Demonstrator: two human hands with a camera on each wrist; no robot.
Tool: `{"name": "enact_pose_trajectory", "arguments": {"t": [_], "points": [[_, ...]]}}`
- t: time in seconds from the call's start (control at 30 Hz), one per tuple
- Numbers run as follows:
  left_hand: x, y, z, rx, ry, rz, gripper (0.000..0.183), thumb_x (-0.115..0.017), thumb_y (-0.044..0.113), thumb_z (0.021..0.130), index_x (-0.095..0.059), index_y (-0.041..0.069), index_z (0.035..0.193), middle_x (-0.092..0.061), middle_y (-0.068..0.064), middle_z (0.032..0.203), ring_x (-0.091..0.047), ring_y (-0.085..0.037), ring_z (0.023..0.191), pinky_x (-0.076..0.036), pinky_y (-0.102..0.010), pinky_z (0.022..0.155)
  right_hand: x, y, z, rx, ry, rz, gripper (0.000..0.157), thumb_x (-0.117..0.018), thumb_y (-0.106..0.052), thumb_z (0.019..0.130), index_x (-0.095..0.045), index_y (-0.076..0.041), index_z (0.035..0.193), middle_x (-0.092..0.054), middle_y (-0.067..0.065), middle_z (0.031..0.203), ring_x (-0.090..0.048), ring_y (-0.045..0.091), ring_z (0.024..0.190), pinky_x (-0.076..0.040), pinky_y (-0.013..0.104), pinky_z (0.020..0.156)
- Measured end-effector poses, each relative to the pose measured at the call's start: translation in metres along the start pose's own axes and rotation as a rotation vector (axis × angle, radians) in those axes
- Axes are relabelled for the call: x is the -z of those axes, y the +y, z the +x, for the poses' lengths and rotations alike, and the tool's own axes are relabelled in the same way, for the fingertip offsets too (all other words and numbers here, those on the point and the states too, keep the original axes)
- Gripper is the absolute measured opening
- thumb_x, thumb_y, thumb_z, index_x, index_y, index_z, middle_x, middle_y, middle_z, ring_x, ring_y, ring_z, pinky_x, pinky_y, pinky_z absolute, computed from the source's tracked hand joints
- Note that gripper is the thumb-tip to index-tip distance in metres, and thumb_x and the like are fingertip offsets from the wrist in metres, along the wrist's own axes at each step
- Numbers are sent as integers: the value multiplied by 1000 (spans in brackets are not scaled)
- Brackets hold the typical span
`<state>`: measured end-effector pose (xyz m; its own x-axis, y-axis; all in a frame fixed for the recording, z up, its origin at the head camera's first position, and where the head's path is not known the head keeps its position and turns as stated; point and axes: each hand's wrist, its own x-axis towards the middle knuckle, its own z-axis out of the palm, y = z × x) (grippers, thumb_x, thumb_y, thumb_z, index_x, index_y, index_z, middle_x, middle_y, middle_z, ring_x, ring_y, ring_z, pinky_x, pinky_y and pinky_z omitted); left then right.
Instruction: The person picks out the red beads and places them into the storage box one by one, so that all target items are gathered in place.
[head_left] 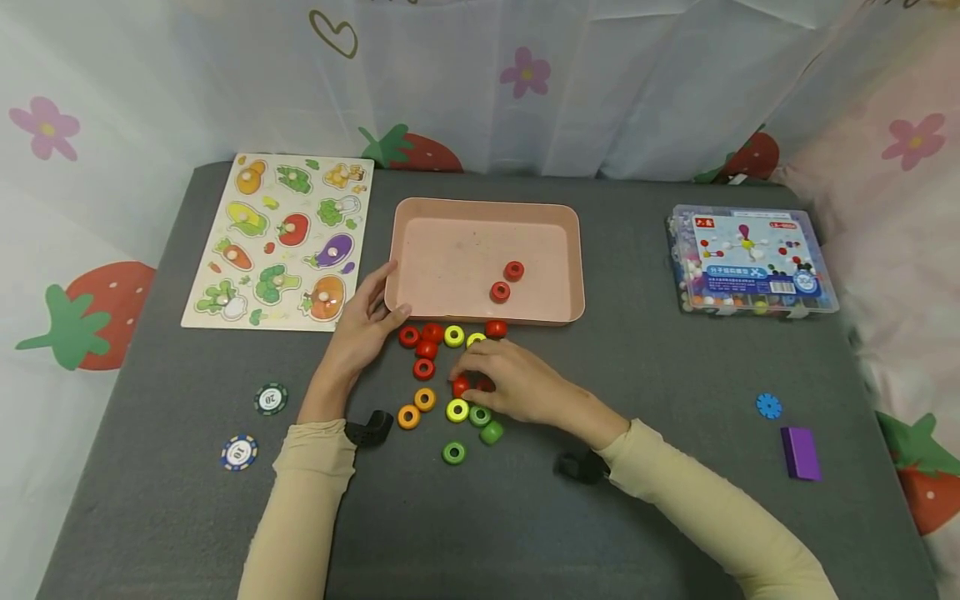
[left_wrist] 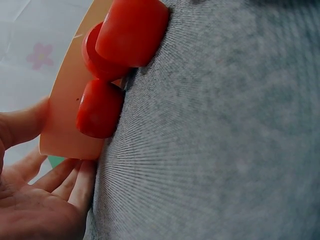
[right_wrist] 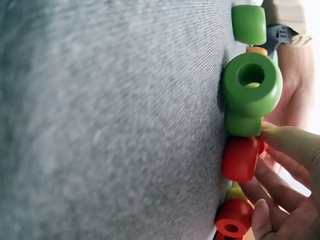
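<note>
My left hand (head_left: 360, 329) is at the near left corner of a shallow pink tray (head_left: 450, 315), fingers along its left side and thumb at the front rim. Two red beads (head_left: 513, 271) lie inside the tray. My right hand (head_left: 517, 383) reaches over the loose beads and pinches a red bead (head_left: 461, 386) between thumb and fingertips. Another red bead (right_wrist: 240, 159) sits just under the hand. Around it lie a yellow bead (head_left: 457, 410), green beads (head_left: 453, 452) and orange beads (head_left: 408, 417). More red beads (left_wrist: 100, 109) line the tray's front wall.
A vegetable puzzle board (head_left: 281, 242) lies left of the tray. Two poker chips (head_left: 239, 452) are at the left. At the right are a clear plastic box (head_left: 753, 262), a blue notched disc (head_left: 768, 406) and a purple block (head_left: 801, 454). A printed curtain (head_left: 480, 92) hangs behind.
</note>
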<state>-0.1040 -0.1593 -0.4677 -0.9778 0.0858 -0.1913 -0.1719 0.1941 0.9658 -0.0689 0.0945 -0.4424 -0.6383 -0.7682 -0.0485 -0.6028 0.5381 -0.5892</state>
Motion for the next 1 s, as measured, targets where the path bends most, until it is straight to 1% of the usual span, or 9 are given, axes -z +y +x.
{"name": "enact_pose_trajectory", "arguments": {"t": [0.1,0.23,0.37,0.47,0.63,0.73,0.8,0.9,1.0], "points": [[0,0,0,-1,-2,0,69,-64,12,98,-31,23,158,-27,-4,164,-27,-21,151,-27,-42,122,0,-1,1,-4,-15,-5,26,-76,-21,90,-71,-16,114,-68,-5,112,-59,11,106,-51,32,94],[0,-1,-1,-10,-3,1,70,-65,13,98,-31,24,158,-27,-4,164,-26,-21,151,-26,-42,122,1,1,3,-9,22,66,34,-76,-20,90,-70,-15,123,-62,-5,111,-57,12,96,-51,29,82],[0,0,0,-1,-2,2,70,-65,13,98,-31,24,158,-26,-3,164,-26,-20,151,-26,-42,122,8,10,6,10,190,230,34,-76,-13,89,-71,-10,122,-60,-2,108,-58,17,90,-52,34,75],[0,4,-2,17,-5,-4,70,-64,12,98,-31,23,158,-25,-4,165,-26,-21,151,-26,-42,122,15,21,10,7,349,357,30,-78,-5,86,-72,-6,115,-61,2,108,-62,18,93,-57,39,82],[-1,19,-8,34,-13,-6,70,-62,7,98,-28,16,159,-24,-10,165,-25,-27,151,-26,-44,122,30,41,13,-97,542,505,38,-77,3,83,-69,-2,120,-60,11,110,-64,23,99,-57,41,92],[-1,22,-9,38,-15,-3,70,-61,6,98,-28,14,159,-24,-10,165,-25,-28,152,-26,-45,122,37,53,13,-209,600,476,40,-78,4,82,-70,-1,121,-60,13,109,-65,26,101,-57,39,94],[-1,17,-7,41,-13,-6,70,-62,8,98,-28,17,159,-24,-8,165,-25,-26,152,-26,-44,122,40,58,12,-289,612,428,36,-79,4,81,-72,0,117,-61,12,107,-66,26,100,-57,38,93],[-1,9,-3,37,-9,-2,71,-64,12,98,-29,22,159,-25,-5,165,-26,-23,151,-26,-43,122,41,63,10,-378,597,332,32,-81,1,80,-74,-2,111,-64,11,105,-68,26,95,-58,39,90],[0,2,0,28,-6,4,71,-64,13,98,-29,25,159,-25,-3,165,-26,-21,151,-27,-42,121,42,63,11,-419,571,260,31,-82,-1,79,-75,-3,110,-67,11,105,-68,27,91,-58,40,86]]}}
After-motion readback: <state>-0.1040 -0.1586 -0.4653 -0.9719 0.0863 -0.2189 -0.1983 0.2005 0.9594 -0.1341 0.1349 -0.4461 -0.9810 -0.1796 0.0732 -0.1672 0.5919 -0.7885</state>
